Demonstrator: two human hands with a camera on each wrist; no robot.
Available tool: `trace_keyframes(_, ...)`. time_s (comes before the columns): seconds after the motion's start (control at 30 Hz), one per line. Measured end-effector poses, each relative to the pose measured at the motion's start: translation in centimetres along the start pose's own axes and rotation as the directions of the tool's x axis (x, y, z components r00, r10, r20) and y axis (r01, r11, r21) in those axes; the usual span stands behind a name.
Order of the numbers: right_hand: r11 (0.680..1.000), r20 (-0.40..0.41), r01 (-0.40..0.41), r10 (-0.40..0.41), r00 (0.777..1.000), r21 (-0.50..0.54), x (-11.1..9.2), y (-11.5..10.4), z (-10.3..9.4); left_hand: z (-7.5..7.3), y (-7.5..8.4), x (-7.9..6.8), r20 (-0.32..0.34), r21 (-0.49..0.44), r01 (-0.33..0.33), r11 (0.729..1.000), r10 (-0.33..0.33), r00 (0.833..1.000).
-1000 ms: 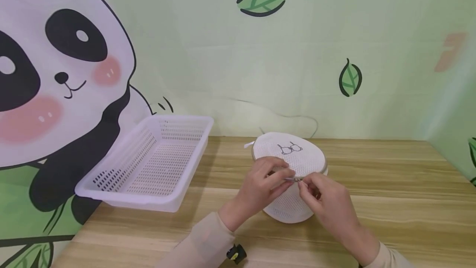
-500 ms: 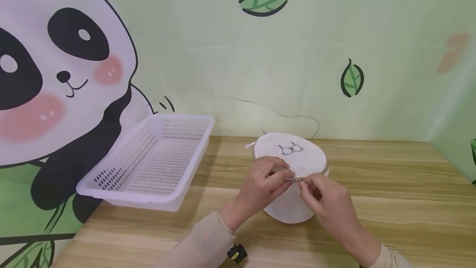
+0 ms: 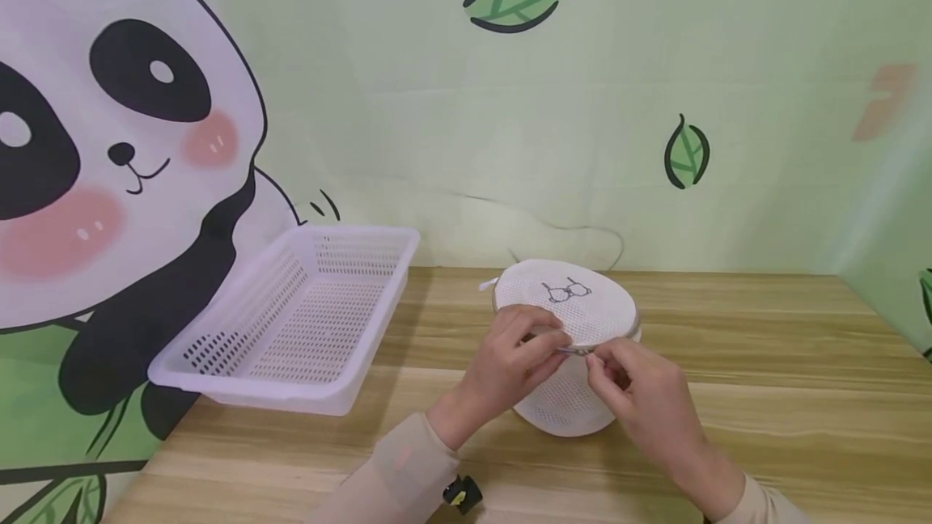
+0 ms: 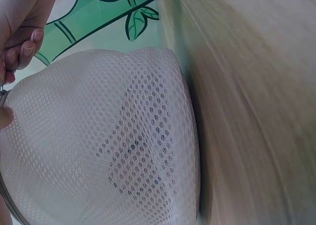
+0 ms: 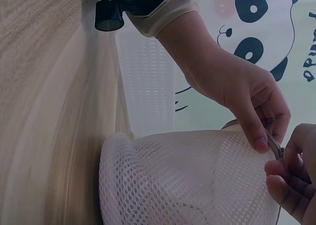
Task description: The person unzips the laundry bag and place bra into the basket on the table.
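A white mesh laundry bag (image 3: 564,403), drum-shaped, stands upright on the wooden table. Its round top carries a dark line drawing of a bra (image 3: 570,290), and a grey zipper (image 3: 575,351) runs round the rim. My left hand (image 3: 513,354) pinches the front rim between thumb and fingers. Just to its right, my right hand (image 3: 644,386) pinches the zipper at its pull, which the fingertips mostly hide. In the right wrist view the left thumb presses the mesh just under the zipper (image 5: 271,143). Dark markings show through the mesh wall (image 4: 133,146) in the left wrist view.
A white perforated plastic basket (image 3: 338,395) sits to the left on the table (image 3: 764,427). Behind the table hangs a green panda-print backdrop (image 3: 408,103). A small black device (image 3: 463,495) is at the left sleeve, and a fabric tag (image 3: 488,285) sticks out from the bag's rim.
Left and right fingertips are slightly farther apart along the zipper, the left ones having shifted a little left. The bag and basket stay in place.
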State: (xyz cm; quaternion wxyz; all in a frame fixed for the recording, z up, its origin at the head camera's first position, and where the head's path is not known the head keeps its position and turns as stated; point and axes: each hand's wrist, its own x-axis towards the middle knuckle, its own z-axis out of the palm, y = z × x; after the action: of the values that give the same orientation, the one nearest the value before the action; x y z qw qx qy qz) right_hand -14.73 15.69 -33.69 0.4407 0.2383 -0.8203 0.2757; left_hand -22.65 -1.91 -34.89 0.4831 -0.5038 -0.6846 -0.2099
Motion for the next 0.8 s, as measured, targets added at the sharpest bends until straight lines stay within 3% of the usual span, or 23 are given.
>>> trace_keyframes(0.8, 0.997, 0.013, -0.069, 0.069, 0.997, -0.047, 0.21, 0.43, -0.35, -0.36, -0.32, -0.01, 0.008, 0.002, 0.019, 1.000, -0.019, 1.000)
